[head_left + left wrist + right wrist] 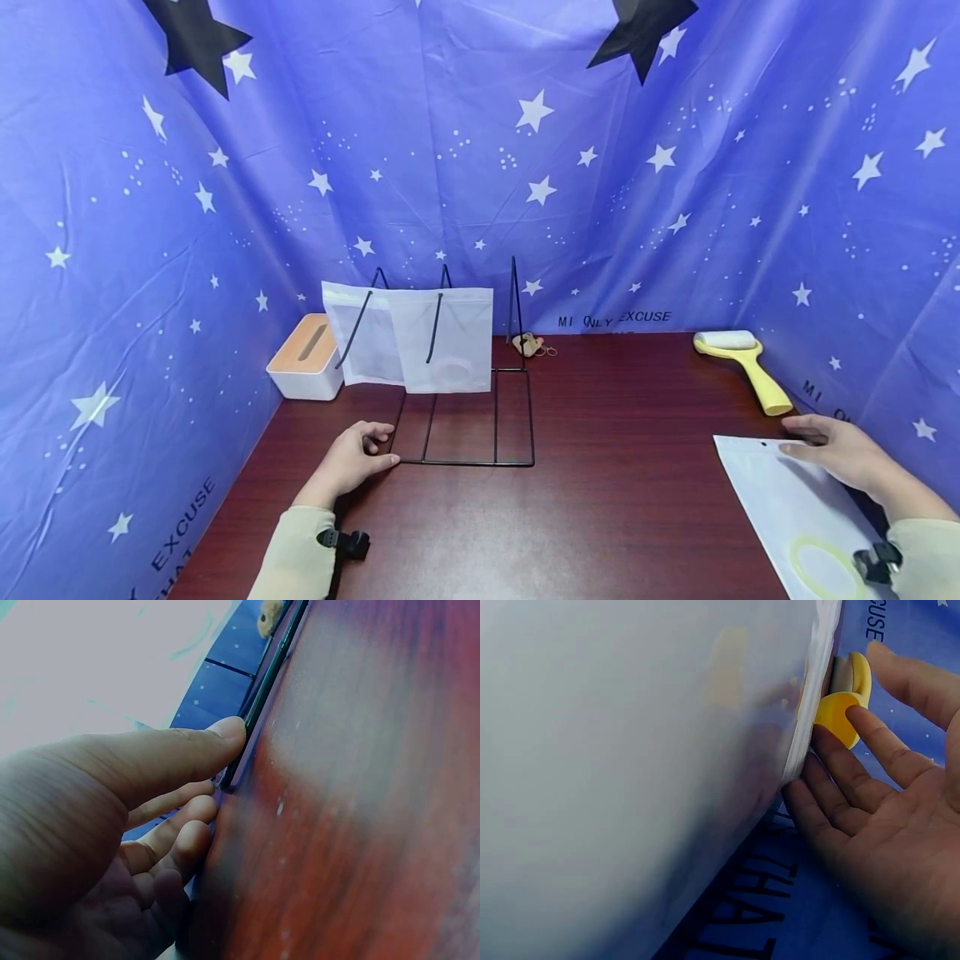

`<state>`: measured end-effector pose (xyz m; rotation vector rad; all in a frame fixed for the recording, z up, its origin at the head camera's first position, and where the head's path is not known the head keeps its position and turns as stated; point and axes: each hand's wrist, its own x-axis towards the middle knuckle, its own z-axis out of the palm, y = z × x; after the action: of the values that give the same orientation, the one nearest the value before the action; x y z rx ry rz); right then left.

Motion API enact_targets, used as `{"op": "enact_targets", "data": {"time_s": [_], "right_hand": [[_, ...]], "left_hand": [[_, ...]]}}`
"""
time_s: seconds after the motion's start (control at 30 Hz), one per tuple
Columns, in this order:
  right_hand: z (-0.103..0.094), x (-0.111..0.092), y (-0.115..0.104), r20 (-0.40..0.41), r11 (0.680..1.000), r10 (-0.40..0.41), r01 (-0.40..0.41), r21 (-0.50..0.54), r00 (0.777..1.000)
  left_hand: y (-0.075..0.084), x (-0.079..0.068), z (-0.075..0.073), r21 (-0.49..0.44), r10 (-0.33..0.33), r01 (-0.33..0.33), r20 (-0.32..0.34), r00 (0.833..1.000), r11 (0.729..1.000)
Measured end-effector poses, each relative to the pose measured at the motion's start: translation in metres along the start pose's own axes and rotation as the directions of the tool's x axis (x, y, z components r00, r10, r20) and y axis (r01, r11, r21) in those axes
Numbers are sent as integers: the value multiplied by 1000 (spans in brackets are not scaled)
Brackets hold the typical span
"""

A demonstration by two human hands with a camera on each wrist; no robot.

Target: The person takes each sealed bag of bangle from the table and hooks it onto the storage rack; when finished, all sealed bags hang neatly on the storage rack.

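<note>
A black wire rack (496,417) stands on the table, left of the middle. At its front left corner, my left hand (351,460) pinches the base wire, thumb on top; the left wrist view shows the thumb (217,739) against the dark wire. Two white frosted bags (448,333) sit side by side between the rack's uprights, a pale ring showing faintly through the right one. My right hand (847,454) is over the top end of another white frosted bag (780,500) with a yellow ring inside. In the right wrist view its fingers are spread, fingertips at the bag's edge (799,735).
A white tissue box (303,382) with a wooden lid stands left of the rack. Behind the rack's right side lies a small beige item with a metal ring (528,344). A yellow-handled lint roller (757,375) lies at the back right. Blue star-print cloth encloses the table.
</note>
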<state>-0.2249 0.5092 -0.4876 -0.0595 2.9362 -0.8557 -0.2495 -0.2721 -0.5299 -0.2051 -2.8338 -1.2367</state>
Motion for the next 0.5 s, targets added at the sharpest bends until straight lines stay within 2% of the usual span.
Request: {"op": "enact_targets", "data": {"time_s": [0.27, 0.5], "right_hand": [[2, 0, -3, -8, 1000, 13, -13, -10, 1000], [7, 0, -3, -5, 998, 27, -27, 56, 1000]], "left_hand": [[0, 0, -1, -2, -9, 9, 3, 1000, 1000], [-2, 1, 1, -1, -8, 8, 3, 1000, 1000]]}}
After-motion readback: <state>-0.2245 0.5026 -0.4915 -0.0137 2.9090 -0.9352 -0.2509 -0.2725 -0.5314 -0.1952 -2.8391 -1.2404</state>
